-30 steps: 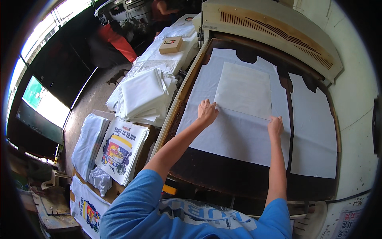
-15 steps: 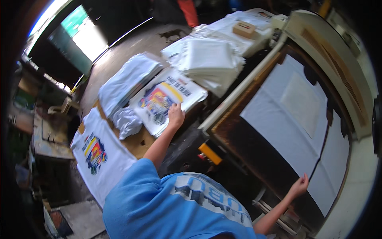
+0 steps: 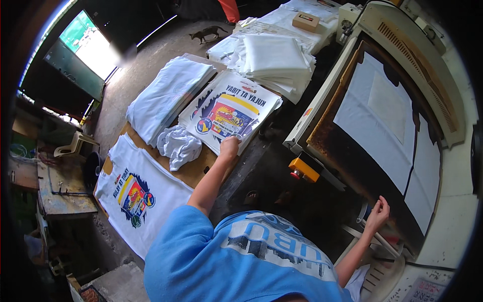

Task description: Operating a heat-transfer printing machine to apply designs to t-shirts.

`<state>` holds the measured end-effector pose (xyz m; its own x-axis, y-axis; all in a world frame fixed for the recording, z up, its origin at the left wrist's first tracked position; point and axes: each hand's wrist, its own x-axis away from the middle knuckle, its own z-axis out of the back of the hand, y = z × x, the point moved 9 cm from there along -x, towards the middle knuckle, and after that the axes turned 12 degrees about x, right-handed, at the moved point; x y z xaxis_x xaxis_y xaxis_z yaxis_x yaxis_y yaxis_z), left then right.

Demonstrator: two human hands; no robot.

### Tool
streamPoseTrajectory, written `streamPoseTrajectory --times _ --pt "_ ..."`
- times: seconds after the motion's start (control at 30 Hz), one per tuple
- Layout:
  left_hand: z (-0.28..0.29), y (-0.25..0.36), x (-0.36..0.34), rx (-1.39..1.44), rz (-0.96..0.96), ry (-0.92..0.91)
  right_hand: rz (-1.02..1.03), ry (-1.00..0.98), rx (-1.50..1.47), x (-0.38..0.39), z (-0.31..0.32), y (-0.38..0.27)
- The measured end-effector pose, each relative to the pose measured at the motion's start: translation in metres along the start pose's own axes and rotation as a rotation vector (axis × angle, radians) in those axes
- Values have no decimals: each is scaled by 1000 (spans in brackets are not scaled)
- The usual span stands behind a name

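My left hand (image 3: pixel 229 146) grips the lower edge of the top printed sheet (image 3: pixel 224 105) on a stack, fingers closed on it. My right hand (image 3: pixel 377 215) hangs over the front edge of the heat press bed (image 3: pixel 352 176), loosely curled with fingers apart and nothing in it. On the bed lie white fabric pieces (image 3: pixel 352 126) with a pale sheet (image 3: pixel 385 108) on one. Left of the sheet stack are a crumpled white cloth (image 3: pixel 178 148), folded white fabric (image 3: pixel 168 95) and a printed white shirt piece (image 3: pixel 136 221) on a brown board (image 3: pixel 196 173).
Beyond are white sheet stacks (image 3: pixel 271 60) and a small box (image 3: pixel 306 21). A cat (image 3: pixel 206 33) walks on the floor near a person's red-clad leg (image 3: pixel 229 10). An orange switch box (image 3: pixel 303 170) juts from the press; a plastic chair (image 3: pixel 73 146) stands left.
My view and body have turned left. My left hand has left the pale sheet on the press for the printed stack; my right hand has moved down to the press's front edge.
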<state>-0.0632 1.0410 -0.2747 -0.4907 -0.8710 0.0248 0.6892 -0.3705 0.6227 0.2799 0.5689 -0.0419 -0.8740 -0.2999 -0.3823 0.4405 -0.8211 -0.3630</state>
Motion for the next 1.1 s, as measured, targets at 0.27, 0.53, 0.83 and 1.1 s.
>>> streamPoseTrajectory --times 0.27,0.53,0.83,1.1 --pt "71 35 10 145 95 289 -45 -130 -143 36 1 -29" --pt "148 184 24 549 -316 558 69 -317 -365 72 -4 -29" --pt "69 565 266 1037 -1201 206 -161 -844 -1332 134 52 53" --pt "-5 667 357 1120 -1226 -133 -357 -293 -1823 86 173 220"
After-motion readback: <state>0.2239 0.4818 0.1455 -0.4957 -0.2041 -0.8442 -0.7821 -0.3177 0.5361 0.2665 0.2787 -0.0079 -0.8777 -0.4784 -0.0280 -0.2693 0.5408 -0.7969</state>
